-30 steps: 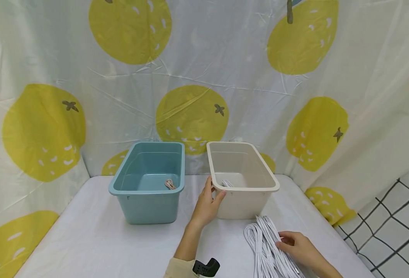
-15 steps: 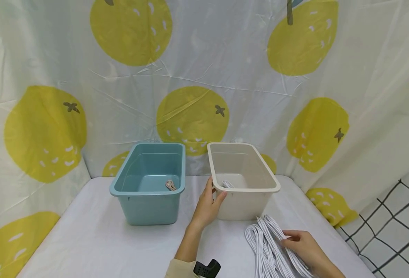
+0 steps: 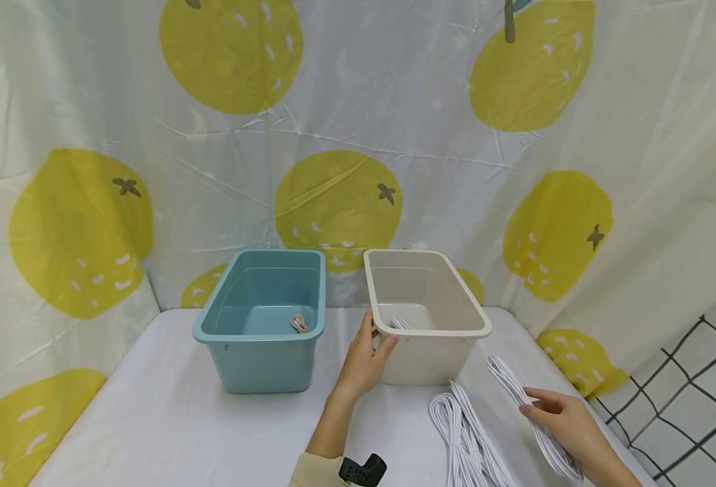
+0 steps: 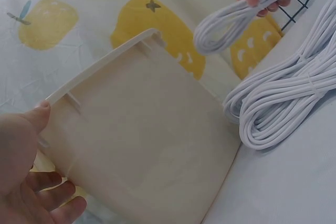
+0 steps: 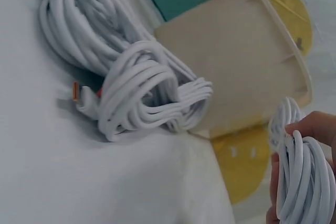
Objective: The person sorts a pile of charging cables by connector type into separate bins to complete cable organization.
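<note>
My right hand (image 3: pixel 561 426) pinches a coiled bundle of white cable (image 3: pixel 537 419) between thumb and fingers, to the right of the beige bin (image 3: pixel 431 355). The left wrist view shows this bundle (image 4: pixel 236 17) raised, one looped end pointing out past the hand. With my left hand (image 3: pixel 360 368) I hold the bin's front left corner, thumb at the rim and fingers along its side. More white cable bundles (image 3: pixel 464 433) lie on the table in front of the bin. A connector end (image 5: pixel 86 100) pokes out from them in the right wrist view.
A teal bin (image 3: pixel 263 365) stands left of the beige one, with a small tan cord coil (image 3: pixel 299 323) inside. A small white coil (image 3: pixel 399 322) lies in the beige bin. Behind hangs a lemon-print curtain (image 3: pixel 443 169); black wire grid (image 3: pixel 686 399) is at right.
The right hand has drawn one cable bundle off the pile and moved it up and to the right. The left hand stays at the bin's corner.
</note>
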A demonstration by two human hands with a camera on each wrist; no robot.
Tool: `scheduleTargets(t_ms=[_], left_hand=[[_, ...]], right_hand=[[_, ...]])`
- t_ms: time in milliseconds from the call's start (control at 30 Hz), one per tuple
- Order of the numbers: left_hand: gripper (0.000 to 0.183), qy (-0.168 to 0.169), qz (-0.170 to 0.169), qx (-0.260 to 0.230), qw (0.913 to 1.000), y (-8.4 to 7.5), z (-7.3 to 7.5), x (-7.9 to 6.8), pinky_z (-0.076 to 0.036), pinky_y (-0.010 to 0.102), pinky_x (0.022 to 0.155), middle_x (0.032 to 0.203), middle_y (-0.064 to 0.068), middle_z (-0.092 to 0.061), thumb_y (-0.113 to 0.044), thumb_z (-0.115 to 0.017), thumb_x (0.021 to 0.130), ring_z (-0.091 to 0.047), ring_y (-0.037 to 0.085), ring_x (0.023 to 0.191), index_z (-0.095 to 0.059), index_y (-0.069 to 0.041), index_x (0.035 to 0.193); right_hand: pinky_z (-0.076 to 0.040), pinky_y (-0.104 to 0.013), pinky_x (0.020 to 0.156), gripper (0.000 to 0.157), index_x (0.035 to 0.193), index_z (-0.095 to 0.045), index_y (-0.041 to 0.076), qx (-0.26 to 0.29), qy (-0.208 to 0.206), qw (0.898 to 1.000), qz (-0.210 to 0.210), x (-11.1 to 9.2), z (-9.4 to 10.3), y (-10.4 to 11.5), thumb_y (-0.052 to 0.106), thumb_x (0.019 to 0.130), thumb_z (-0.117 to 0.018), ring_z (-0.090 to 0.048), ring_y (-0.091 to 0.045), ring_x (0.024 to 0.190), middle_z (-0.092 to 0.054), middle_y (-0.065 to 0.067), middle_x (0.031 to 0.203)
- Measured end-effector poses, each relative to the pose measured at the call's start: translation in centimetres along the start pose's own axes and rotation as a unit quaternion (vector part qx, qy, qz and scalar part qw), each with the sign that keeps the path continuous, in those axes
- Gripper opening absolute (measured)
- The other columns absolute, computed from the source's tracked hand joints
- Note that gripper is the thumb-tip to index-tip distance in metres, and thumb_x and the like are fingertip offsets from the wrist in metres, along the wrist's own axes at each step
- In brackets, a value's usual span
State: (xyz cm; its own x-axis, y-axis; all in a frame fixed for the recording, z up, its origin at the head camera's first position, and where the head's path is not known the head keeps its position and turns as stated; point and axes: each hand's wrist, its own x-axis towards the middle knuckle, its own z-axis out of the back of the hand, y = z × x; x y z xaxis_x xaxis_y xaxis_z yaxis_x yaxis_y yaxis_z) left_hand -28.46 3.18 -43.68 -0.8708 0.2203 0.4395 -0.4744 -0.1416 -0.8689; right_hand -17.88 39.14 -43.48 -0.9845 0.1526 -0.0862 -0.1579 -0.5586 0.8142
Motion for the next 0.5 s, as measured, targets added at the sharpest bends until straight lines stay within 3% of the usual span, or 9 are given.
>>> scheduleTargets(t_ms=[200,367,500], left_hand=[[0.072,-0.002,-0.006,0.008,1.0000,-0.1,0.0,0.0,-0.048,0.062,0.101,0.159,0.015,-0.038,-0.033,-0.060,0.107,-0.045,0.039,0.140,-0.021,-0.014,0.164],[0.069,-0.009,-0.023,0.016,0.9996,0.0,-0.1,0.0,-0.048,0.063,0.100,0.156,0.018,-0.042,-0.033,-0.059,0.107,-0.047,0.039,0.138,-0.024,-0.012,0.162],[0.068,-0.010,-0.019,0.011,0.9997,-0.1,0.0,0.1,-0.047,0.066,0.099,0.156,0.019,-0.042,-0.033,-0.059,0.107,-0.047,0.041,0.138,-0.025,-0.012,0.162]], right_hand=[[-0.054,-0.025,0.075,0.066,0.146,-0.050,-0.010,0.011,-0.024,0.999,0.031,-0.7,2.0,1.7,0.026,0.097,-0.076,-0.063,-0.010,0.090,-0.071,-0.006,0.110],[-0.056,-0.027,0.072,0.059,0.143,-0.054,-0.010,0.024,-0.036,0.996,0.076,-0.6,3.4,3.7,0.021,0.099,-0.074,-0.063,-0.011,0.087,-0.069,0.000,0.106],[-0.056,-0.028,0.070,0.055,0.141,-0.055,-0.011,0.001,-0.034,0.992,0.118,-0.2,4.1,5.5,0.018,0.098,-0.074,-0.064,-0.012,0.083,-0.069,0.000,0.102]])
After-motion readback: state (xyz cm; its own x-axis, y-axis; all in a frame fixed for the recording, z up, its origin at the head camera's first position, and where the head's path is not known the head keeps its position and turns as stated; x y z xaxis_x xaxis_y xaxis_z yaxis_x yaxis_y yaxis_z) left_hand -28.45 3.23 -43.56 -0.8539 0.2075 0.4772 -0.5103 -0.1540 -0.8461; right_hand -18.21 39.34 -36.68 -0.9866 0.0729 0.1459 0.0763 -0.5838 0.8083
